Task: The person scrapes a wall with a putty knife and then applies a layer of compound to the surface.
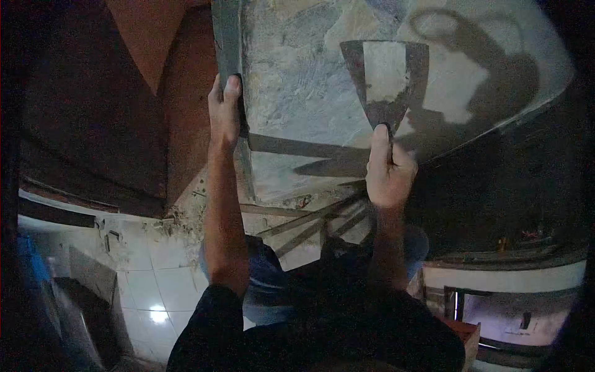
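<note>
A putty knife [418, 74] with a wide, dark blade is in my right hand [390, 170], its fingers closed round the handle and the thumb along it. Pale putty [385, 65] covers the middle of the blade, which points up in front of a patchy grey-white wall [291, 80]. The handle is mostly hidden in the grip. My left hand [224, 111] grips the narrow grey frame edge [227, 46] along the wall's left side, thumb on the near face. Both forearms cast long shadows.
Left of the frame is a reddish-brown panel [186, 111]. Below lie white floor tiles [176, 288] with debris [180, 223] scattered near the wall's foot. A lit opening [508, 316] shows at lower right, and a blue item [37, 266] at far left.
</note>
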Demonstrator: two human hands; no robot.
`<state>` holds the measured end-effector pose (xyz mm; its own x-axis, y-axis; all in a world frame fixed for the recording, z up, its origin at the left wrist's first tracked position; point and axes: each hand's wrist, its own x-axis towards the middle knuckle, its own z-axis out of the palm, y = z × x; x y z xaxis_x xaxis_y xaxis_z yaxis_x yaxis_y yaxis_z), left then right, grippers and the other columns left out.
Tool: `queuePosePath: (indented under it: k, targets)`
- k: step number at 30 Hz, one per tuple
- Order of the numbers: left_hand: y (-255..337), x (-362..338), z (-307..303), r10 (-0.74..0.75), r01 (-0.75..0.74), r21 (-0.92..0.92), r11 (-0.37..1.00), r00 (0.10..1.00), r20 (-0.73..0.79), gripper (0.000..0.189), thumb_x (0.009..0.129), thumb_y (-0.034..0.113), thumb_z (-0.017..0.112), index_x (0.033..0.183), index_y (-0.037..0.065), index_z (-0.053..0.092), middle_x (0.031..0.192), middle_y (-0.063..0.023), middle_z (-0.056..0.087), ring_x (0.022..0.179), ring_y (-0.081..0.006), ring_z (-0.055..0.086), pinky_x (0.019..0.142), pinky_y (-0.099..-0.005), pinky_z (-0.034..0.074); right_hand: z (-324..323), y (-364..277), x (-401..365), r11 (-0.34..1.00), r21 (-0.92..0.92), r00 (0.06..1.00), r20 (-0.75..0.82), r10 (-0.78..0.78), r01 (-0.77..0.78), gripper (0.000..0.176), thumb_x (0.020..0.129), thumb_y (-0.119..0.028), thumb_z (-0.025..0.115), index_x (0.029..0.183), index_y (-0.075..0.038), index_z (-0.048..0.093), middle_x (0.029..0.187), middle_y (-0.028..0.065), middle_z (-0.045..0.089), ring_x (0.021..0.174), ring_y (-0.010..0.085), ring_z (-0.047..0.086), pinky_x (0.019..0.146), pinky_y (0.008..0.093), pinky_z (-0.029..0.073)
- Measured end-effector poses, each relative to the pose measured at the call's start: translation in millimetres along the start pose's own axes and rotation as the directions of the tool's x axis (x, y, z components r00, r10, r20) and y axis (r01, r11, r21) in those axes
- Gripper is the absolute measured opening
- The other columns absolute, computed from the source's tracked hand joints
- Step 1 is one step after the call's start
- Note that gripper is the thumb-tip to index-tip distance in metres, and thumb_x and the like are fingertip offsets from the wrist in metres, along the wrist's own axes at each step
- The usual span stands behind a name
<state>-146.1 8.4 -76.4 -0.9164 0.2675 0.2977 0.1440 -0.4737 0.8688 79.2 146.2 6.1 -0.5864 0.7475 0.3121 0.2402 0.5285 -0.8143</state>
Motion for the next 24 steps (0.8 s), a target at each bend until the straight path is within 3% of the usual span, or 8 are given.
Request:
queuePosePath:
  k: [2,5,14,19,20,21,23,24]
  targets:
    - [-12.9,8.1,-12.5,-0.011,0.018,0.077,0.997,0.995,-0.095,0.067,0.081,0.046,0.055,0.119,-0.007,0.042,0.109,-0.0166,0.052,0.099,-0.0228,0.049,0.088,-0.0304,0.036,-0.2,22.6,-1.3,0.996,-0.024,0.991,-0.102,-0.084,0.082,0.034,0.085,-0.028,0.058,0.072,0.003,0.060,0.054,0.0175,0.049,0.047,0.0190,0.042,0.051,0.0310,0.039]
    - [17.9,0.3,-2.3,0.045,-0.050,0.139,0.989,0.998,0.040,0.069,0.081,0.046,0.055,0.122,-0.008,0.040,0.112,-0.0172,0.050,0.101,-0.0232,0.048,0.090,-0.0314,0.035,-12.8,30.4,4.8,0.928,-0.189,0.929,-0.126,-0.348,0.321,0.036,0.084,-0.024,0.059,0.061,0.003,0.052,0.050,0.0164,0.044,0.042,0.0183,0.037,0.045,0.0313,0.034]
    - [-0.4,4.7,-7.0,0.028,-0.029,0.039,0.999,0.999,0.018,0.062,0.084,0.043,0.052,0.121,-0.005,0.042,0.111,-0.0153,0.051,0.097,-0.0209,0.049,0.087,-0.0317,0.037,-22.5,23.7,11.1,0.958,-0.201,0.967,-0.111,-0.230,0.205,0.036,0.085,-0.025,0.058,0.062,0.001,0.054,0.047,0.0127,0.046,0.041,0.0127,0.037,0.045,0.0318,0.036]
    - [14.0,-11.1,5.0,0.065,-0.065,-0.084,0.994,0.998,-0.003,0.050,0.087,0.039,0.043,0.114,-0.004,0.047,0.105,-0.0146,0.053,0.095,-0.0229,0.049,0.084,-0.0356,0.039,-17.2,13.9,10.4,0.914,-0.260,0.928,-0.120,-0.352,0.312,0.027,0.085,-0.025,0.056,0.075,0.000,0.059,0.052,0.0133,0.050,0.043,0.0218,0.049,0.046,0.0335,0.041]
    - [19.0,-9.3,-0.1,0.029,-0.020,0.164,0.986,0.998,-0.051,0.054,0.086,0.040,0.041,0.119,-0.003,0.042,0.108,-0.0177,0.051,0.100,-0.0267,0.049,0.087,-0.0376,0.039,-24.2,22.7,6.4,0.844,-0.341,0.884,-0.069,-0.462,0.414,0.024,0.085,-0.025,0.056,0.078,-0.001,0.059,0.054,0.0134,0.051,0.046,0.0252,0.051,0.046,0.0333,0.041]
    - [27.9,-20.8,19.7,0.016,-0.017,-0.040,0.999,0.999,-0.036,0.059,0.085,0.043,0.039,0.121,-0.003,0.040,0.111,-0.0191,0.048,0.104,-0.0297,0.048,0.089,-0.0400,0.038,-31.6,34.1,2.4,0.753,-0.425,0.832,-0.002,-0.555,0.502,0.022,0.085,-0.024,0.056,0.080,-0.003,0.059,0.057,0.0135,0.051,0.049,0.0286,0.053,0.046,0.0330,0.042]
    - [20.0,-11.6,8.1,0.099,-0.093,0.146,0.985,0.994,-0.034,0.066,0.084,0.048,0.038,0.124,-0.005,0.036,0.122,-0.0229,0.040,0.110,-0.0340,0.044,0.090,-0.0465,0.037,-29.8,41.6,9.6,0.871,-0.272,0.907,0.022,-0.420,0.409,0.029,0.084,-0.031,0.055,0.077,-0.004,0.059,0.058,0.0152,0.053,0.051,0.0311,0.055,0.050,0.0347,0.046]
    - [8.6,-7.2,0.1,0.143,-0.151,0.046,0.987,0.980,0.136,0.073,0.084,0.054,0.036,0.128,-0.004,0.029,0.128,-0.0233,0.034,0.113,-0.0360,0.041,0.091,-0.0495,0.035,-28.3,28.6,9.2,0.905,-0.252,0.933,-0.022,-0.359,0.342,0.034,0.085,-0.035,0.053,0.076,-0.003,0.060,0.057,0.0164,0.054,0.052,0.0318,0.056,0.052,0.0372,0.047]
